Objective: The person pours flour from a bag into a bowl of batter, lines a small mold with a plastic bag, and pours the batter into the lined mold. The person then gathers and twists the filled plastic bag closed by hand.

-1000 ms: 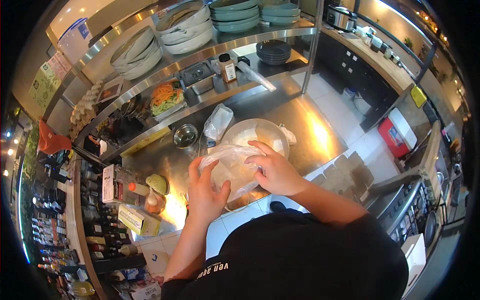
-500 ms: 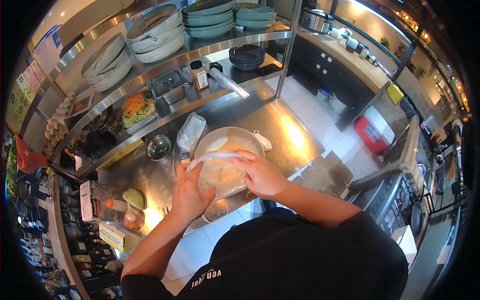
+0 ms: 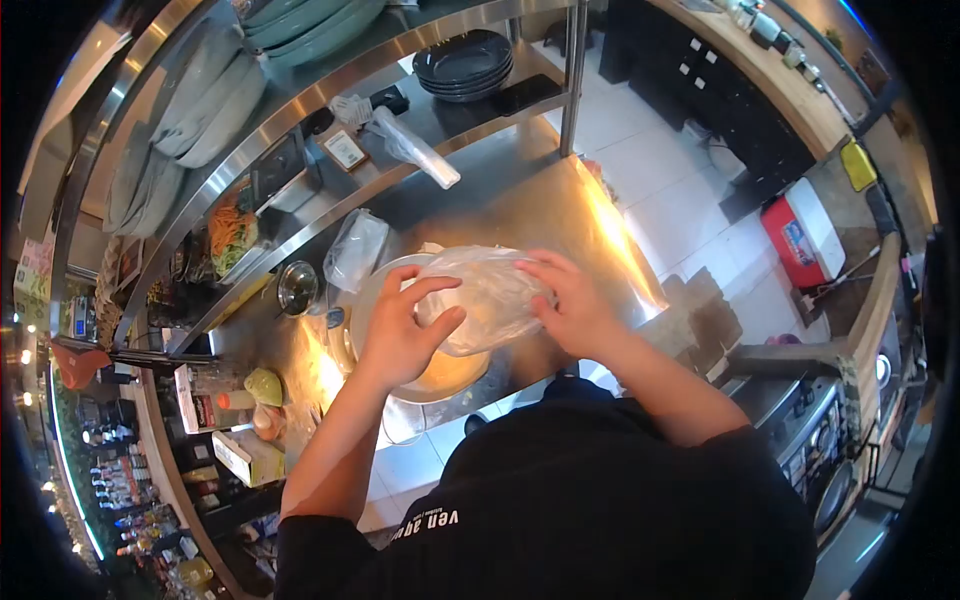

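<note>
A clear plastic bag (image 3: 490,300) is spread between my two hands above a wide round bowl (image 3: 372,372). Pale yellow-orange contents (image 3: 450,372) show in the bowl below the bag; I cannot tell exactly what they are. My left hand (image 3: 405,325) is at the bag's left edge, its fingers curved and its thumb apart from them. On the right edge, my right hand (image 3: 572,305) has bent fingers against the plastic. The bag hides part of the bowl. Another crumpled clear bag (image 3: 356,250) lies behind the bowl on the steel table (image 3: 510,210).
A small metal bowl (image 3: 298,288) is left of the large one. Bottles (image 3: 266,420) and a yellow-white box (image 3: 247,458) stand at the table's left. The shelf ahead holds dark plates (image 3: 462,65), a plastic-wrapped roll (image 3: 415,148) and shredded vegetables (image 3: 232,240).
My hands and the plastic bag have shifted right relative to the bowl, uncovering more of its near contents. The camera view has turned and moved closer to the table.
</note>
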Available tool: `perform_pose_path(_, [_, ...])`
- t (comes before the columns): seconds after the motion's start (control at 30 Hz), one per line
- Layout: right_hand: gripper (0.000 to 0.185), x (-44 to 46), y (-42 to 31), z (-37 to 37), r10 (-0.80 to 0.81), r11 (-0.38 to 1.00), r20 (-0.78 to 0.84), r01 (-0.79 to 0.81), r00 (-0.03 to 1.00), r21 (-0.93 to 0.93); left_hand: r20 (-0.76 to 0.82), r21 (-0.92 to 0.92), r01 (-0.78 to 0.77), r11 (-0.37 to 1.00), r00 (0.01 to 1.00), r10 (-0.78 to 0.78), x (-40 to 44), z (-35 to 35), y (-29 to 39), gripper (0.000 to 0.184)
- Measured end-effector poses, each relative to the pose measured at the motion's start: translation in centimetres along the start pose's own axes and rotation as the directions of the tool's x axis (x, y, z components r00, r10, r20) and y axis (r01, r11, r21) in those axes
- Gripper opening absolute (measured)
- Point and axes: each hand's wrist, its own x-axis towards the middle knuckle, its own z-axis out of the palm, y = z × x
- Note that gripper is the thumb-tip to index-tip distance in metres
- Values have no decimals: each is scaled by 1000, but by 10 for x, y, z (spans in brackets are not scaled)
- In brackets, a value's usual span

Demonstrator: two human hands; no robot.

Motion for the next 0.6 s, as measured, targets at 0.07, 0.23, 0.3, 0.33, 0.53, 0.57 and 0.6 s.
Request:
perform_pose_path(0.07, [51, 5, 22, -34, 149, 983, 44, -153, 988, 101, 101, -174, 124, 977, 989, -107, 32, 22, 16, 39])
perform_pose_path(0.23, [53, 17, 77, -95, 229, 955, 52, -235, 972, 179, 187, -150, 53, 987, 982, -24, 116, 57, 29, 32])
perform_pose_path(0.3, [53, 21, 95, -114, 224, 957, 9, -222, 975, 188, 176, -333, 149, 931, 980, -94, 161, 54, 21, 26])
perform_pose_path(0.33, [54, 21, 102, -124, 226, 956, -5, -221, 974, 192, 170, -404, 212, 890, 973, -155, 187, 50, 18, 25])
perform_pose_path(0.53, [55, -10, 129, -154, 363, 883, 8, -346, 932, 317, -163, -179, 479, 860, 847, -506, 394, -4, -83, 46])
perform_pose_path(0.57, [55, -16, 127, -159, 398, 856, 10, -375, 917, 356, -139, -310, 486, 817, 827, -545, 426, -10, -127, 46])
perform_pose_path(0.6, [55, -19, 131, -162, 421, 835, -2, -386, 907, 391, -200, -244, 457, 855, 839, -506, 427, -6, -117, 43])
